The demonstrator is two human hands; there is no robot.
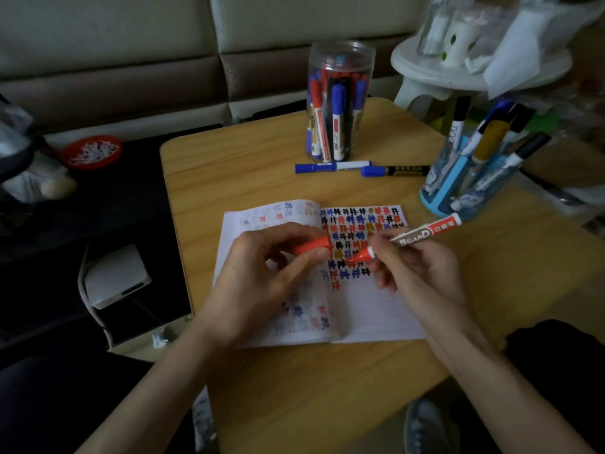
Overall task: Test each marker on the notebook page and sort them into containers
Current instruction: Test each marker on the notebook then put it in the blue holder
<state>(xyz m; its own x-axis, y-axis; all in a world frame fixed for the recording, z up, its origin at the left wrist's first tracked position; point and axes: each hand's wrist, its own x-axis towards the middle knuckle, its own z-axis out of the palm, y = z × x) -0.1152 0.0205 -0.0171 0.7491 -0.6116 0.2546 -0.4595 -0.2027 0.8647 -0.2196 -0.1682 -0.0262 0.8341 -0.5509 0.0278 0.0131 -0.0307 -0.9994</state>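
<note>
An open notebook (370, 316) lies on the wooden table, its right page covered with red, blue, black and yellow test marks. My right hand (415, 267) grips an uncapped red whiteboard marker (422, 235), tip down close to the page. My left hand (265, 270) pinches the marker's red cap (311, 245) just left of the tip, over the notebook's fold. Behind the notebook stands a clear plastic jar (339, 77) full of markers. To the right is a blue pen holder (458, 185) with several markers upright in it.
Two blue-capped markers (330, 166) (396, 171) lie flat on the wooden table (262, 165) in front of the jar. A white stool (435, 70) with bags stands behind the right corner. A sofa runs along the back; a white box and a red bowl sit on the dark surface at left.
</note>
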